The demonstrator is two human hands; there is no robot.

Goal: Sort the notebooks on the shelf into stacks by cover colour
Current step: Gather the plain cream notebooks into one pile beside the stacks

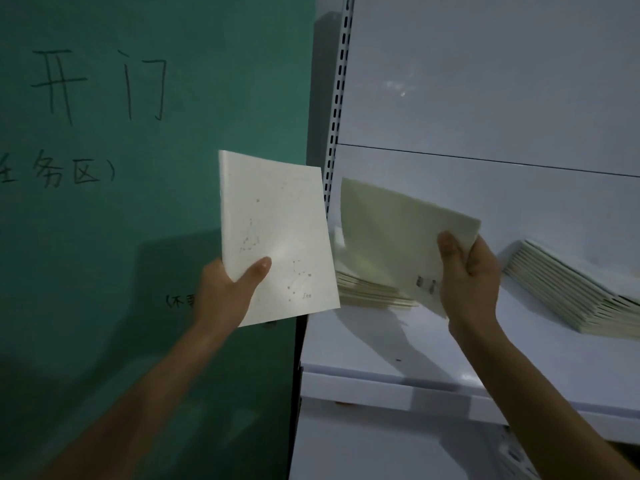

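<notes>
Notebooks, two, are being held up: the left hand (225,289) is pinching the white notebook (277,230), thumb in front, fingers behind; the right hand (471,275) is pinching the green notebook (391,237) likewise. Two stacks (367,292) (568,289) are lying on the shelf (415,348).

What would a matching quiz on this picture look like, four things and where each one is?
1 constellation notebook
2 pale green notebook
3 flat stack
4 slanted stack

A held in the right hand
B far right on the shelf
C held in the left hand
D on the shelf, partly behind the pale green notebook

Pairs: 1-C, 2-A, 3-D, 4-B
</notes>
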